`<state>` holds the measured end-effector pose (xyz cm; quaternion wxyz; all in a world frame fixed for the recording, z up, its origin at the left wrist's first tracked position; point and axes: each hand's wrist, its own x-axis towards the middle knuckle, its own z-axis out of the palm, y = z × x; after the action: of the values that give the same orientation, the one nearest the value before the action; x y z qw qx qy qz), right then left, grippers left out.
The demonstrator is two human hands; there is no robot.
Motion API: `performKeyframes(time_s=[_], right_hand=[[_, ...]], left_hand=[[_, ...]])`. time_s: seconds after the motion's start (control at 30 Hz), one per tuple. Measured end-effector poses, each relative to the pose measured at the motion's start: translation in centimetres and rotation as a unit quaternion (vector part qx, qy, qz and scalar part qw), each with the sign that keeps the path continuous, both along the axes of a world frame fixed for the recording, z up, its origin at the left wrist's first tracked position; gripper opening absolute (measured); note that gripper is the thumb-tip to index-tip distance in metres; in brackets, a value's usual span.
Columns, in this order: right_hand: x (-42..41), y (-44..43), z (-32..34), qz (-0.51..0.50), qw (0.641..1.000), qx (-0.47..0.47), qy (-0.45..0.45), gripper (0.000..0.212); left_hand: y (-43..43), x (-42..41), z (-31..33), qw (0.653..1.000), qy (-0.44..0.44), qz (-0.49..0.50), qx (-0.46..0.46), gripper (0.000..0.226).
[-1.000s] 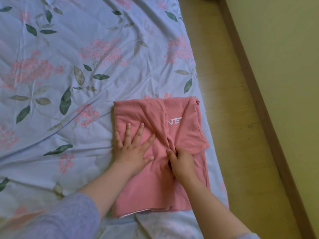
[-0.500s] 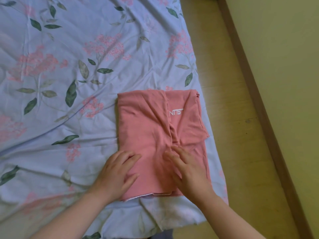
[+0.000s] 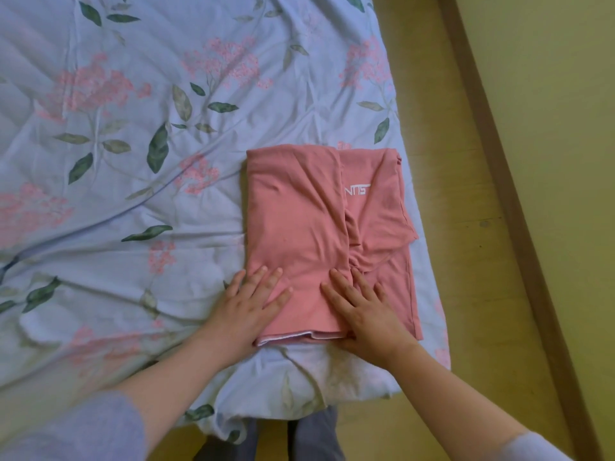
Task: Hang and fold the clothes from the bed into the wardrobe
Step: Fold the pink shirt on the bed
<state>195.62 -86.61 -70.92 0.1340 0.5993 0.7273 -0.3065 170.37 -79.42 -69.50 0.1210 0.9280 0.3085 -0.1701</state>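
Pink jersey top (image 3: pixel 299 227), folded into a rectangle, lies by the right edge of the blue floral bed (image 3: pixel 133 94), long axis running away from me, with my left hand (image 3: pixel 246 311) and right hand (image 3: pixel 366 314) flat on its near end, fingers (image 3: pixel 271 281) straight, gripping nothing.

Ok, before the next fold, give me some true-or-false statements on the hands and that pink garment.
1. The left hand and right hand rest flat on the pink shirt's near end. True.
2. The shirt lies by the bed's left edge. False: it lies by the right edge of the bedspread, next to the floor.
3. White lettering shows on the shirt. True.
4. The right hand pinches a raised corner. False: its fingers lie straight on the fabric.
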Motion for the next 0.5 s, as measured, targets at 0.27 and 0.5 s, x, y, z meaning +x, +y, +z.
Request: performKeyframes(time_s=[0.27,0.5], right_hand=[[1.1,0.0,1.7,-0.046,0.995,0.049,0.068,0.06],[1.3,0.3,3.9,-0.073,0.97,0.197,0.121,0.023]], left_hand=[[0.5,0.5,1.0,0.982,-0.184,-0.026,0.03,0.047],[1.4,0.8,3.2,0.969,-0.219,0.079,-0.079,0.027]])
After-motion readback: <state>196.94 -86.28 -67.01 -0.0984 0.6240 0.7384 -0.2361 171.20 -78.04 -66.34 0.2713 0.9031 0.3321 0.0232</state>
